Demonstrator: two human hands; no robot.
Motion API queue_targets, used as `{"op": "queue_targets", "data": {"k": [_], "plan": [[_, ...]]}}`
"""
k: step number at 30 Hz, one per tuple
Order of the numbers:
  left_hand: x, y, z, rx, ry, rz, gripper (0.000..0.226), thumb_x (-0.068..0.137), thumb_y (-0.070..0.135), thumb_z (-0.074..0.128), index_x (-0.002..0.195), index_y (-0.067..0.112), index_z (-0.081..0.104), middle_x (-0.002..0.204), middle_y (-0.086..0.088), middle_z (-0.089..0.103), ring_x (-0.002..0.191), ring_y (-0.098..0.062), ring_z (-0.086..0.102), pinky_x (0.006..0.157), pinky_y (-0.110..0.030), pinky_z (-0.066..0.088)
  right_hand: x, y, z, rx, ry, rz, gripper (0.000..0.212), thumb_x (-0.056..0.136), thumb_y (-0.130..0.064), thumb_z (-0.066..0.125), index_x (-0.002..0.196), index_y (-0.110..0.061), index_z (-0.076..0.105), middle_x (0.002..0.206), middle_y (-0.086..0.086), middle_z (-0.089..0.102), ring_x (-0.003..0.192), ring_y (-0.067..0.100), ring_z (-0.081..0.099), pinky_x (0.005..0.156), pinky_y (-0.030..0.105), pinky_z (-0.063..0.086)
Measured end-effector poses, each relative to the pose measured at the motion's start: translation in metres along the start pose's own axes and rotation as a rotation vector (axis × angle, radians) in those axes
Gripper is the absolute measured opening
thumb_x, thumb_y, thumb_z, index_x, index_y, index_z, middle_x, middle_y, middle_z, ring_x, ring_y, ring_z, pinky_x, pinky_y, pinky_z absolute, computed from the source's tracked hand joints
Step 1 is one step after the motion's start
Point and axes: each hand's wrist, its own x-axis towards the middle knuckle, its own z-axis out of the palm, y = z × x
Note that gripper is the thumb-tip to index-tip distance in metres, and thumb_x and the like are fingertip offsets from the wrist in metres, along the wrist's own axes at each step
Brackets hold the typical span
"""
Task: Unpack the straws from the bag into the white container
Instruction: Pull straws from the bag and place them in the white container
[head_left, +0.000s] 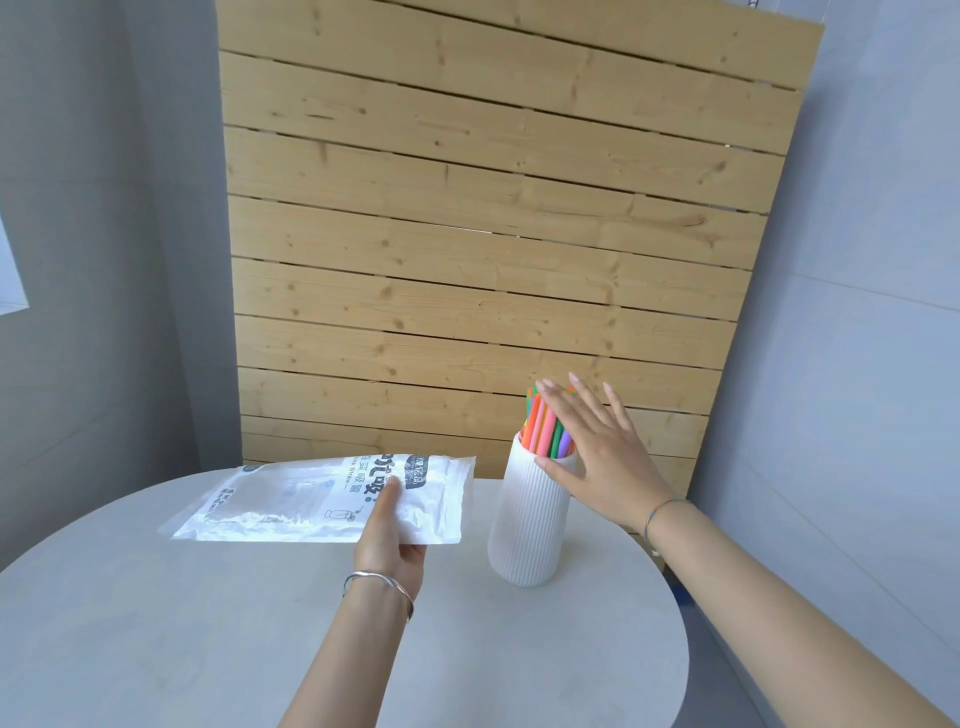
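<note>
A ribbed white container stands upright on the round table, right of centre. Several coloured straws stick out of its mouth, orange, pink, green and purple. My right hand is flat with straight fingers against the straws' right side, its thumb at the container's rim. My left hand pinches the near edge of a flat, clear plastic bag with printed lettering, thumb on top. The bag looks flat; I see no straws inside it.
The round pale grey table curves away at the right and near sides. A wooden slatted panel stands right behind the table. Grey walls close in on both sides.
</note>
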Motion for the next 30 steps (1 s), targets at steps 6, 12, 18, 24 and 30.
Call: {"op": "queue_targets", "data": {"k": [6,12,18,24,30], "plan": [[0.0,0.001,-0.002,-0.009,-0.008,0.005,0.022,0.091,0.019,0.063,0.111,0.011,0.058,0.093,0.001,0.064,0.081,-0.01,0.062,0.071,-0.023,0.05,-0.01,0.0,0.003,0.075,0.131,0.133,0.059,0.092,-0.054,0.038,0.147,-0.035,0.026,0.16,-0.008,0.005,0.147,0.018,-0.01,0.116,0.033,-0.018],[-0.003,0.0,-0.002,-0.001,-0.03,0.002,0.034,0.091,0.02,0.063,0.123,0.009,0.058,0.112,-0.005,0.064,0.092,-0.015,0.063,0.08,-0.025,0.051,-0.029,-0.001,0.026,0.134,0.005,0.135,0.045,0.093,-0.048,0.044,0.138,-0.043,0.04,0.155,-0.012,-0.009,0.144,0.015,-0.02,0.113,0.032,-0.023],[-0.004,0.001,-0.002,0.008,-0.025,-0.008,0.043,0.091,0.021,0.063,0.132,0.006,0.055,0.131,-0.008,0.061,0.103,-0.018,0.062,0.084,-0.025,0.05,-0.035,-0.023,0.034,0.199,0.099,0.196,0.061,0.092,-0.052,0.037,0.148,-0.036,0.017,0.158,-0.011,0.012,0.147,0.011,-0.009,0.117,0.034,-0.017],[-0.006,0.0,-0.001,0.026,-0.036,-0.014,0.044,0.091,0.021,0.063,0.131,0.005,0.056,0.122,-0.007,0.063,0.098,-0.017,0.063,0.075,-0.023,0.051,-0.048,-0.054,0.05,0.3,0.216,0.3,0.053,0.095,-0.04,0.043,0.145,-0.029,0.03,0.154,-0.009,0.027,0.147,0.011,0.002,0.119,0.035,-0.008],[-0.01,-0.014,0.003,0.239,-0.176,0.021,0.047,0.091,0.034,0.062,0.125,0.002,0.06,0.126,-0.014,0.066,0.115,-0.026,0.063,0.104,-0.039,0.046,-0.046,-0.128,0.047,1.242,0.287,0.768,0.045,0.075,-0.061,0.055,0.098,-0.021,0.054,0.095,-0.001,0.059,0.092,0.004,0.056,0.076,0.008,0.042]]}}
